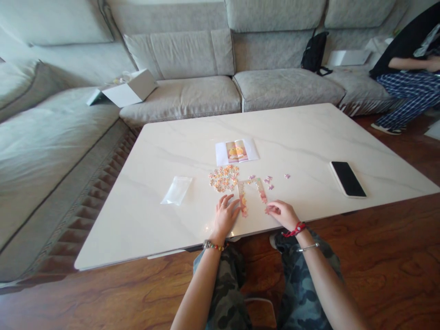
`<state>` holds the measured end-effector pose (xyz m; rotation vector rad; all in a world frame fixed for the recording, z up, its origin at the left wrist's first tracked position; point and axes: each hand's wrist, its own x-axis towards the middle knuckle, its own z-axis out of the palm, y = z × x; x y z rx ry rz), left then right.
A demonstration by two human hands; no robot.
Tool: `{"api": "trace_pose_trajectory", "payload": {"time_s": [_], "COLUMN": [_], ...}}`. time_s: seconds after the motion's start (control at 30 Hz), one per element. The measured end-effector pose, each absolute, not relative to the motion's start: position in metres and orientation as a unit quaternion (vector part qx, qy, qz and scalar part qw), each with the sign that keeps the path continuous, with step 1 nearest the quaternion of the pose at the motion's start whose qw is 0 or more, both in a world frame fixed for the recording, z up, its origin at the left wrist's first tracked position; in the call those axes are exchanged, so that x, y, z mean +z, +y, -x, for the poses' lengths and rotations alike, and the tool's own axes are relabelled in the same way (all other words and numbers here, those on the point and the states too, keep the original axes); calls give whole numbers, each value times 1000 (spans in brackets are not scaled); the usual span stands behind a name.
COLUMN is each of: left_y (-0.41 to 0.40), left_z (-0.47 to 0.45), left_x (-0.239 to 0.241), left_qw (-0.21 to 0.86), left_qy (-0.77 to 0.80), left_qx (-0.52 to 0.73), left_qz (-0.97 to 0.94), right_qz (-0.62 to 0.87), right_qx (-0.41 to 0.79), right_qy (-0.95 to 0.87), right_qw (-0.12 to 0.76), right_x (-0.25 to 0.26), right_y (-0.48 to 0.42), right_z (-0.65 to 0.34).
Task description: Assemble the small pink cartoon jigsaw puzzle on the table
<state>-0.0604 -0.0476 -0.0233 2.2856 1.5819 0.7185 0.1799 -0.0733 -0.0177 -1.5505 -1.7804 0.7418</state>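
A partly joined jigsaw puzzle point(242, 201) lies on the white marble-patterned table point(137, 224), forming a left side, a top strip and a right side. My left hand point(227, 211) rests beside its left strip, fingers spread, thumb side near the edge. My right hand point(282, 213) pinches a small pink puzzle piece point(268, 210) just below the end of the right strip. A heap of loose puzzle pieces point(224, 178) lies beyond my left hand. Several pinkish loose pieces point(268, 180) are scattered right of the puzzle. Behind them lies a sheet with a picture of yellow figures point(237, 151).
A clear plastic bag point(177, 190) lies on the left, and a phone point(348, 179) on the right. Around the table runs a grey sofa point(202, 94) bearing a white box point(132, 89) and a black backpack point(314, 51). Another person point(409, 78) sits at far right.
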Motion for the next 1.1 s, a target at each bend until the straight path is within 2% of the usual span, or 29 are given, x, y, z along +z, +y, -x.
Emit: {"api": "trace_pose_trajectory", "payload": {"time_s": [0.33,0.57,1.1], "left_y": [-48,-48,-50], "left_z": [60,60,59], "left_x": [-24,-21,-20], "left_qw": [124,129,122], "left_qy": [548,551,550], "left_qx": [253,253,228], "left_qz": [-788,-784,-794], "right_qz": [591,549,561], "right_qx": [256,252,234], "right_qy": [-684,-735,-733], "right_qw": [344,307,306], "right_x": [-14,-19,-28], "right_y": [-70,-72,-69], "right_z": [-190,-190,-192]}}
